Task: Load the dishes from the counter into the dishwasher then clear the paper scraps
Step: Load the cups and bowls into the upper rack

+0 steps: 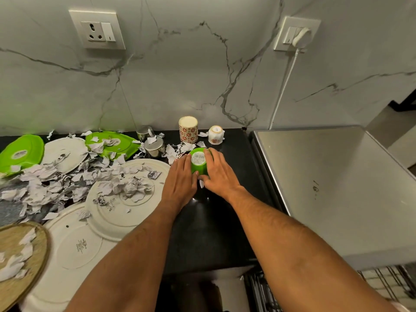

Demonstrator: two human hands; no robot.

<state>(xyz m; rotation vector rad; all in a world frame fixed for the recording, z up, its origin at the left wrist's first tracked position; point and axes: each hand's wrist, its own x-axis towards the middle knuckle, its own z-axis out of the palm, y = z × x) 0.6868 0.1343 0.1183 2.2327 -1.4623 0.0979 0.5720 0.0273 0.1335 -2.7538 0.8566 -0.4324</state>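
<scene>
While cupping an upturned green bowl [199, 162] on the dark surface [213, 224], left hand [180, 179] and right hand [219, 174], fingers nearly straight, pressing its sides; paper scraps [67, 181] strewn leftward.

Black tabletop [216, 226], glossy, set against a marble wall. On it, upside down: two green plates [21, 153] at the back left, cream plates [126, 194] in front, partly overlapping, and a woven tray [24, 262]. Torn paper scraps [56, 183] are strewn over them. Farther right: two steel cups [154, 146], a patterned tumbler [188, 129], a small floral cup [216, 135], possibly ceramic, and a green bowl [199, 163].
</scene>
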